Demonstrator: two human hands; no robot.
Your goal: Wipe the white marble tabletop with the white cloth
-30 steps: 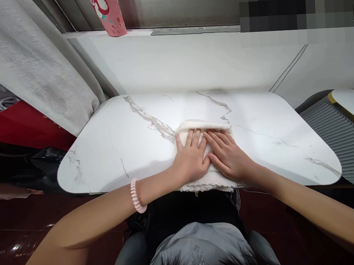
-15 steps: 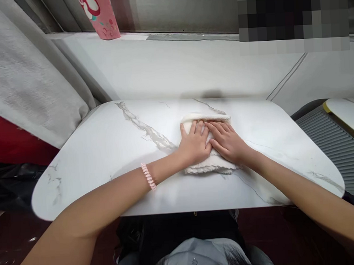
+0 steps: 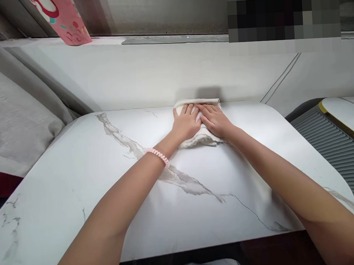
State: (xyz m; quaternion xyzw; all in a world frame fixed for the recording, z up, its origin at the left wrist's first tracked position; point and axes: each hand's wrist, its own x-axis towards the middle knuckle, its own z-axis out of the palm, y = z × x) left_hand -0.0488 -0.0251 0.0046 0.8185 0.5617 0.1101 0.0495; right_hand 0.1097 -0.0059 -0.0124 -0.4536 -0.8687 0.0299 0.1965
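Note:
A folded white cloth (image 3: pixel 201 138) with frayed edges lies at the far edge of a white marble-patterned table (image 3: pixel 140 221). My left hand (image 3: pixel 186 123) rests flat on the cloth's left part, palm down with fingers spread. A pink coiled band (image 3: pixel 158 155) circles that wrist. Beside it, my right hand (image 3: pixel 214 119) presses flat on the cloth's right part, its fingers stretched out and angled to the left. The two hands almost meet at the thumbs. Neither is wrapped round the cloth; the part under the palms is hidden.
A white wall (image 3: pixel 150 74) rises right behind the table, under a ledge bearing a pink printed card or packet (image 3: pixel 72 29). Grey curtain fabric (image 3: pixel 18 105) hangs at the left. On the right stand a ribbed grey panel (image 3: pixel 328 136) and another white tabletop (image 3: pixel 344 110).
Both hands have pushed the cloth forward, away from me, up to the table's far edge by the wall. My arms are straighter, and the view has shifted forward.

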